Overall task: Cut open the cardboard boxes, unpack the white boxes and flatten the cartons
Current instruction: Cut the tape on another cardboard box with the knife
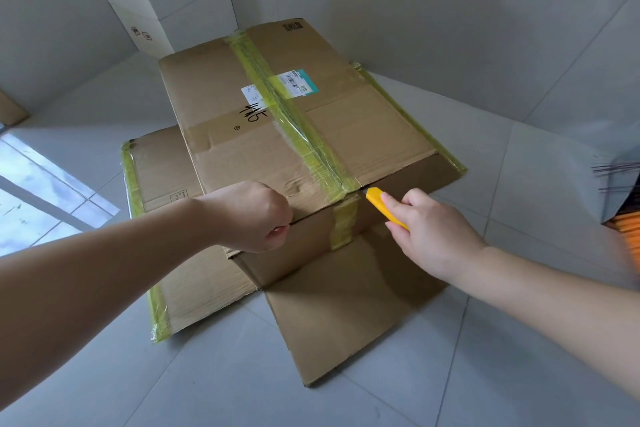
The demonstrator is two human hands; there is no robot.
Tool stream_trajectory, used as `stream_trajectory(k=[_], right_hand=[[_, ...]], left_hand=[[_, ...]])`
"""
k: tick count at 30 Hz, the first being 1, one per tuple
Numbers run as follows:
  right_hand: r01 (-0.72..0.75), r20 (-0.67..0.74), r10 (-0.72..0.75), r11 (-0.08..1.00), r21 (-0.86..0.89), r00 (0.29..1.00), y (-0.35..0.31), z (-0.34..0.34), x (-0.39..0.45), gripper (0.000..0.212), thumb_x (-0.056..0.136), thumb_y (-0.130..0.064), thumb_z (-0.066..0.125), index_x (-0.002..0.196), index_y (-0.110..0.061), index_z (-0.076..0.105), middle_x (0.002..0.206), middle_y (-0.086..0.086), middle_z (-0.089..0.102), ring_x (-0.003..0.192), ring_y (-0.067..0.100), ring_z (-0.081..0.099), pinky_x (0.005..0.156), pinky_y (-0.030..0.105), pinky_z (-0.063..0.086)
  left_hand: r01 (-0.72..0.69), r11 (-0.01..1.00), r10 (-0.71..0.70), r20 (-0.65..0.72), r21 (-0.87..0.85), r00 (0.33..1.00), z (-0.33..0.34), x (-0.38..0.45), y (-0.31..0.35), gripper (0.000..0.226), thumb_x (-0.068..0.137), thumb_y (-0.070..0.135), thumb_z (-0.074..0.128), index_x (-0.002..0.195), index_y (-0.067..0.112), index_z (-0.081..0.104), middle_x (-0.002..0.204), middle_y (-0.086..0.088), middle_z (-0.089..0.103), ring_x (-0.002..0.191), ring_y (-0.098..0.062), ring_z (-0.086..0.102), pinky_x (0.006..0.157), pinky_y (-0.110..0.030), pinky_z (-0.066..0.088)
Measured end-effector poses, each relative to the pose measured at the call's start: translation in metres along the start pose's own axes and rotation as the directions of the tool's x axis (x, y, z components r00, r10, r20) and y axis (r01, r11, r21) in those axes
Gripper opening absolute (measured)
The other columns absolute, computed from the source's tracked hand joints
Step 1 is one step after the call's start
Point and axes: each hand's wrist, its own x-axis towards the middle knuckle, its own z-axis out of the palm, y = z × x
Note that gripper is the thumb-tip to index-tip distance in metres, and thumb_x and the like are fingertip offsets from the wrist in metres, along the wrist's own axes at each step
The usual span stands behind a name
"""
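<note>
Right hand [434, 236] grip: fingers wrapped round a yellow box cutter [386, 206], tip aimed up-left at the near top edge of the sealed cardboard box [277, 121]. Tip sits right at the seam where the yellow tape [298, 121] folds over the edge and runs down the front face. Blade itself too small to make out.

Left hand [258, 217] is clenched at the same near edge, left of the tape, fingers curled into or against the flap gap. Can't tell if it actually holds the flap or just braces it.

Key geometry: tape strip runs lengthways along the box top, from the near edge away to the far edge, angled slightly left. Cutter is at the near end of that line, so the cut most likely goes away from the person, along the centre seam. Right hand is nearer the tape; left hand stays off the cut line, which is good.

Box sits on flattened cartons [339, 305] spread on the tiled floor [485, 357], so it's slightly raised and could slide under push.

White boxes [131, 0] stacked against the wall at the back left, well apart.
</note>
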Motion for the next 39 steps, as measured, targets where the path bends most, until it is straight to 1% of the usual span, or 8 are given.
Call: stream_trajectory(k=[10,20,24,28,31,34,36,39], right_hand=[[0.031,-0.043,-0.033,0.998,-0.049,0.999,0.008,-0.003,-0.019,0.046,0.095,-0.035,0.046,0.14,-0.026,0.039,0.097,-0.002,0.05,0.075,0.025,0.058,0.054,0.027,0.032],[0.061,-0.134,-0.048,0.994,0.094,0.99,0.012,-0.033,-0.026,0.039,0.088,-0.021,0.055,0.127,-0.016,0.055,0.082,0.003,0.053,0.062,0.033,0.055,0.049,0.035,0.044],[0.082,-0.231,-0.043,0.983,0.161,0.972,0.002,-0.038,-0.002,0.037,0.093,-0.021,0.051,0.129,-0.011,0.053,0.084,0.004,0.055,0.073,0.033,0.057,0.056,0.032,0.038],[0.125,-0.241,-0.064,0.961,0.246,0.968,-0.006,-0.04,0.014,0.036,0.094,-0.019,0.05,0.129,-0.009,0.053,0.09,0.01,0.063,0.08,0.035,0.059,0.063,0.039,0.047],[0.118,-0.232,-0.053,0.953,0.278,0.971,-0.012,-0.039,0.024,0.032,0.095,-0.019,0.048,0.125,-0.01,0.054,0.079,0.007,0.06,0.072,0.032,0.055,0.058,0.034,0.038],[0.096,-0.204,-0.031,0.943,0.318,0.979,-0.018,-0.037,0.036,0.03,0.096,-0.023,0.05,0.123,-0.011,0.054,0.07,0.003,0.056,0.063,0.025,0.048,0.057,0.035,0.036],[0.07,-0.154,-0.015,0.932,0.356,0.988,-0.025,-0.038,0.049,0.036,0.094,-0.027,0.054,0.128,-0.014,0.052,0.082,0.006,0.06,0.073,0.026,0.055,0.067,0.036,0.046],[0.057,-0.088,-0.029,0.941,0.334,0.996,-0.038,-0.035,0.073,0.044,0.091,-0.025,0.056,0.134,-0.019,0.049,0.106,0.0,0.051,0.091,0.021,0.055,0.079,0.026,0.044]], left_hand=[[0.107,0.99,-0.105,-0.034,0.086,0.994,0.002,0.02,0.009,0.033,0.094,0.044,0.035,0.071,0.022,0.044,0.064,0.008,0.049,0.056,-0.016,0.047,0.057,-0.025,0.039],[0.074,0.993,-0.092,0.209,0.092,0.974,-0.017,0.041,0.031,0.023,0.097,0.031,0.031,0.08,0.021,0.043,0.073,0.005,0.051,0.068,-0.018,0.052,0.074,-0.033,0.049],[0.008,1.0,-0.002,0.177,-0.031,0.984,-0.021,0.05,0.094,0.019,0.095,0.03,0.035,0.079,0.02,0.041,0.08,-0.002,0.058,0.066,-0.023,0.044,0.071,-0.034,0.049],[-0.136,0.983,0.146,0.075,-0.125,0.986,-0.024,0.054,0.118,0.033,0.098,0.041,0.034,0.085,0.019,0.054,0.081,-0.003,0.062,0.063,-0.023,0.042,0.061,-0.032,0.042],[0.097,0.993,-0.093,0.066,-0.065,0.994,-0.026,0.051,0.074,0.035,0.098,0.041,0.03,0.088,0.018,0.054,0.084,-0.001,0.061,0.068,-0.024,0.05,0.063,-0.032,0.044],[0.381,0.922,-0.379,0.042,-0.066,0.924,-0.019,0.041,0.017,0.029,0.097,0.036,0.033,0.084,0.018,0.051,0.085,0.002,0.057,0.073,-0.023,0.052,0.062,-0.031,0.044],[0.495,0.857,-0.503,-0.021,-0.139,0.864,-0.013,0.035,-0.019,0.025,0.096,0.034,0.037,0.088,0.017,0.054,0.091,0.003,0.053,0.083,-0.022,0.055,0.065,-0.032,0.046],[0.602,0.764,-0.635,-0.099,-0.233,0.766,-0.002,0.028,-0.068,0.029,0.095,0.033,0.039,0.107,0.018,0.06,0.112,0.0,0.053,0.104,-0.022,0.052,0.081,-0.036,0.049]])
